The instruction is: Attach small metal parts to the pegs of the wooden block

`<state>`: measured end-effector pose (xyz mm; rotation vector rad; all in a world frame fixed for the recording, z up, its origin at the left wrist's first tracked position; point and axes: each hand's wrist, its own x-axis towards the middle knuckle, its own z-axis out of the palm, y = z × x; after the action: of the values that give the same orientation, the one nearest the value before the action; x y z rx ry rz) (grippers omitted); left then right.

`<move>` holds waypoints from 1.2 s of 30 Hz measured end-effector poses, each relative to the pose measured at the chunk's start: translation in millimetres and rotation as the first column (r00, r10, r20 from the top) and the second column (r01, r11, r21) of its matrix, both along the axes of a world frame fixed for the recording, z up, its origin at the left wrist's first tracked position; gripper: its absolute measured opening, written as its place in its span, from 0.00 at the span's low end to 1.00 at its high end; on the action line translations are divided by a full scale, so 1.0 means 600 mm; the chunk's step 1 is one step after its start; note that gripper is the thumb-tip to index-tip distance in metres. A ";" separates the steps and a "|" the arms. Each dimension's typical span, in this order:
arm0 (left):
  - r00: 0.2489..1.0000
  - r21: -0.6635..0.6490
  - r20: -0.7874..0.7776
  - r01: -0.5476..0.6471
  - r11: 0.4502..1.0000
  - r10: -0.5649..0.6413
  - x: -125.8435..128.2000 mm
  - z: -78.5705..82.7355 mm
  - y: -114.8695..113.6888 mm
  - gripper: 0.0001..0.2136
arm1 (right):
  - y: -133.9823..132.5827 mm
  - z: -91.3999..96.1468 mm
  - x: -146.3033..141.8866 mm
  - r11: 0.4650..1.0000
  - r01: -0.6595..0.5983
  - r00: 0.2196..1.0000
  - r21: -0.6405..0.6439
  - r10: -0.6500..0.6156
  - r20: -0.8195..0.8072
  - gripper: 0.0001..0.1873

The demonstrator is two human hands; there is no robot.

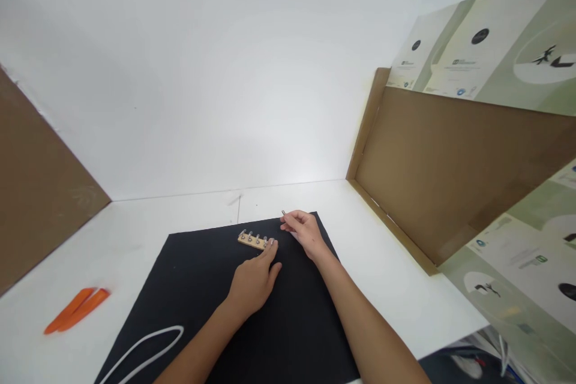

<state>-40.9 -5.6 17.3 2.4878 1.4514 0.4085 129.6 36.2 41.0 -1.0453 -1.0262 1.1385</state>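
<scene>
Black matting (292, 330) spans the lower middle of the frame beneath the left hand (252, 284), fingers extended, and the right hand (304, 233), thumb and fingers pinching. The left fingertips touch a wooden strip (252, 243) with metal fittings (258, 240), below and left of centre; the pinched thing is a slim metal piece (283, 213).

Left hand (254, 284) laid over black mat (288, 330), fingertips on right end of small wooden strip (250, 242) with a row of metal hooks. Right hand (305, 234) just beyond, pinching small metal piece (283, 213) near mat's far edge. White cord (182, 330) loops at near left. Orange strips (74, 312) on white table (405, 294). Cardboard panel (441, 162) on right, white wall (225, 72) behind.
</scene>
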 end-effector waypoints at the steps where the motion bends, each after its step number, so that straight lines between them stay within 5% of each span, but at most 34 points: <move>1: 1.000 -0.013 0.028 -0.008 1.000 0.009 -0.001 0.001 0.001 0.23 | 0.001 -0.002 0.000 1.000 0.000 1.000 -0.001 0.000 -0.001 0.16; 7: 0.959 -0.024 0.280 -0.042 0.999 0.047 -0.003 -0.003 0.000 0.17 | 0.010 -0.015 0.000 1.000 0.021 0.999 -0.003 -0.022 -0.041 0.19; 14: 0.827 -0.054 0.562 0.029 0.998 0.007 -0.005 0.005 -0.002 0.09 | 0.006 -0.012 -0.001 1.000 -0.006 0.995 0.016 0.007 -0.104 0.16; 29: 0.450 -0.256 0.884 0.247 0.935 0.123 -0.004 0.034 0.002 0.10 | -0.005 -0.008 -0.009 0.990 -0.132 0.964 0.054 0.141 -0.225 0.13; 36: 0.199 -0.399 0.915 0.322 0.858 0.350 -0.005 0.039 0.005 0.15 | -0.010 -0.005 -0.015 0.985 -0.166 0.959 0.042 0.171 -0.226 0.12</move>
<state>-44.1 -2.3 41.0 1.1347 0.7633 1.1673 120.6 30.4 38.1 -0.7973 -0.9537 1.3494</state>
